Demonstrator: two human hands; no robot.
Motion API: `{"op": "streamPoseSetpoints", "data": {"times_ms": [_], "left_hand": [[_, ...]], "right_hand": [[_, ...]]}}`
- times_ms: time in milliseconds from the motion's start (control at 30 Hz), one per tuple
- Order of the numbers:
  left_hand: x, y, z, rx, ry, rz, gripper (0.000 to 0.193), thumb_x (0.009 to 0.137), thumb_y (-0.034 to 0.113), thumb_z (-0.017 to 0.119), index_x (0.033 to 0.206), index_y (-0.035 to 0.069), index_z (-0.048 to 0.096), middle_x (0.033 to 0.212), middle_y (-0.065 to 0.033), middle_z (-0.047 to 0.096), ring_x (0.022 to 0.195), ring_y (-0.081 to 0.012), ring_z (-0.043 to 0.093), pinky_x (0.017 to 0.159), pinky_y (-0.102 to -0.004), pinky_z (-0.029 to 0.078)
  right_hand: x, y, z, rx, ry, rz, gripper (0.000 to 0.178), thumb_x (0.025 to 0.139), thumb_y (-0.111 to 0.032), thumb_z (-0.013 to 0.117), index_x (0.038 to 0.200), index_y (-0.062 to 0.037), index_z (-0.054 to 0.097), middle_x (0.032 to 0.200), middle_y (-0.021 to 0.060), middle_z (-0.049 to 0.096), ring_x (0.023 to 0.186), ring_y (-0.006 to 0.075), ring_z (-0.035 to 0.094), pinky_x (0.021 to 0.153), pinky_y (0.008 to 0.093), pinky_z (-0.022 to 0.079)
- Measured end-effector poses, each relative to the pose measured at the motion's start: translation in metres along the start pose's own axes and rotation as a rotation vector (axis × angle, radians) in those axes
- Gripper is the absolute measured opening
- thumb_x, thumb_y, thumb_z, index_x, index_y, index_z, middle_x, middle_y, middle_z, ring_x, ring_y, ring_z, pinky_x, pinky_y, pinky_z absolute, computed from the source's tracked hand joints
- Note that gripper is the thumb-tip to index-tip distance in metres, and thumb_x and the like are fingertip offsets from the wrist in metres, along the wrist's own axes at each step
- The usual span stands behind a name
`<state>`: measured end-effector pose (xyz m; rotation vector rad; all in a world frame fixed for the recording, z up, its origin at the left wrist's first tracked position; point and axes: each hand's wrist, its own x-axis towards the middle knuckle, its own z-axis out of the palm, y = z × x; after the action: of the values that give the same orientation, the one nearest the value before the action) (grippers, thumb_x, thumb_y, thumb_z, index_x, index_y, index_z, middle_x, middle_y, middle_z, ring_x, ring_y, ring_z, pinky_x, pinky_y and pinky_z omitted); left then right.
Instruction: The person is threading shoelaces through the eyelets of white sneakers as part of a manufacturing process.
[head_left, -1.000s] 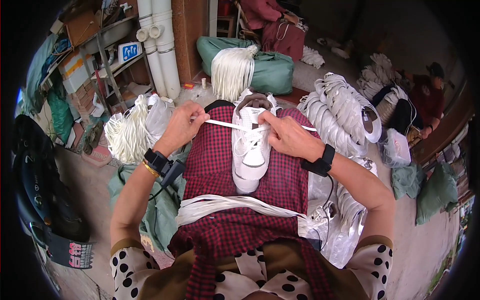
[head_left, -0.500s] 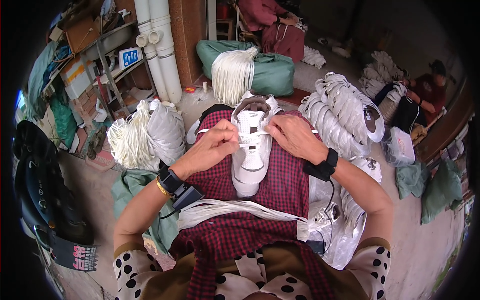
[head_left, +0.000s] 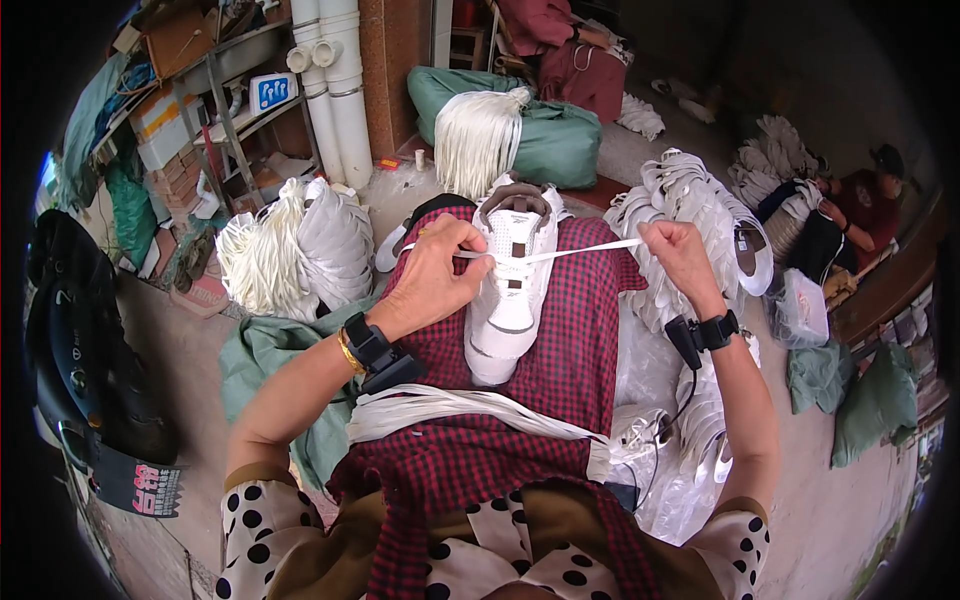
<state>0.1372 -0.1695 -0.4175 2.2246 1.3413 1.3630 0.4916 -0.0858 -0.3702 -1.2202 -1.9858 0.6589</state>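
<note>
A white shoe [head_left: 505,320] lies sole down on the person's lap, on a red-and-black checked apron [head_left: 575,320], its toe pointing toward the wearer and its brown-lined opening [head_left: 515,200] away. The left hand [head_left: 440,275] is at the left edge of the shoe's lacing, thumb and forefinger brought together on a flat white lace [head_left: 585,250], the exact grip partly hidden by the fingers. The right hand [head_left: 682,258] is raised to the right, well apart from the shoe, with its fingers curled and pinching the lace, which runs straight and taut from there back to the eyelets. Each wrist wears a black strapped device, and a gold bracelet [head_left: 350,352] sits beside the left one. Nearer the body, a loose bunch of white laces [head_left: 470,412] lies across the apron. Beyond the shoe, a hank of white laces [head_left: 478,145] hangs over a green sack [head_left: 560,150]; another white bundle [head_left: 260,260] stands to the left, and overlapping white shoe pieces [head_left: 670,215] are stacked to the right. More white shoes [head_left: 640,435] lie on clear plastic beside the right thigh. Two other people sit farther back.
</note>
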Motion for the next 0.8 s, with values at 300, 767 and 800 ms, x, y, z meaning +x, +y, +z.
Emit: {"op": "streamPoseSetpoints", "data": {"times_ms": [300, 767, 800], "left_hand": [[-0.005, -0.007, -0.013, 0.104, -0.082, 0.106, 0.026, 0.078, 0.002, 0.065, 0.102, 0.005, 0.056, 0.101, -0.0154, 0.055, 0.09, -0.0355, 0.06, 0.079, -0.0441, 0.049], [-0.005, -0.041, -0.054, 0.326, -0.115, 0.387, 0.016, 0.09, 0.008, 0.068, 0.105, 0.004, 0.07, 0.084, -0.0135, 0.061, 0.076, -0.0332, 0.062, 0.067, -0.0405, 0.051], [-0.007, -0.045, -0.06, 0.323, -0.07, 0.358, 0.016, 0.089, 0.007, 0.068, 0.105, 0.004, 0.07, 0.083, -0.0139, 0.06, 0.076, -0.0334, 0.061, 0.068, -0.0408, 0.05]], "right_hand": [[-0.009, -0.071, 0.061, -0.325, -0.015, -0.512, 0.033, 0.078, -0.009, 0.069, 0.108, -0.0001, 0.057, 0.1, 0.016, 0.066, 0.097, 0.0342, 0.063, 0.087, 0.0427, 0.048], [-0.013, -0.051, 0.057, -0.479, -0.205, -0.691, 0.008, 0.09, -0.008, 0.06, 0.097, -0.0038, 0.061, 0.083, 0.0138, 0.062, 0.078, 0.0347, 0.064, 0.066, 0.0445, 0.051], [-0.015, -0.049, 0.049, -0.478, -0.203, -0.69, 0.008, 0.09, -0.008, 0.06, 0.097, -0.0038, 0.061, 0.083, 0.0138, 0.062, 0.078, 0.0347, 0.064, 0.066, 0.0445, 0.051]]}}
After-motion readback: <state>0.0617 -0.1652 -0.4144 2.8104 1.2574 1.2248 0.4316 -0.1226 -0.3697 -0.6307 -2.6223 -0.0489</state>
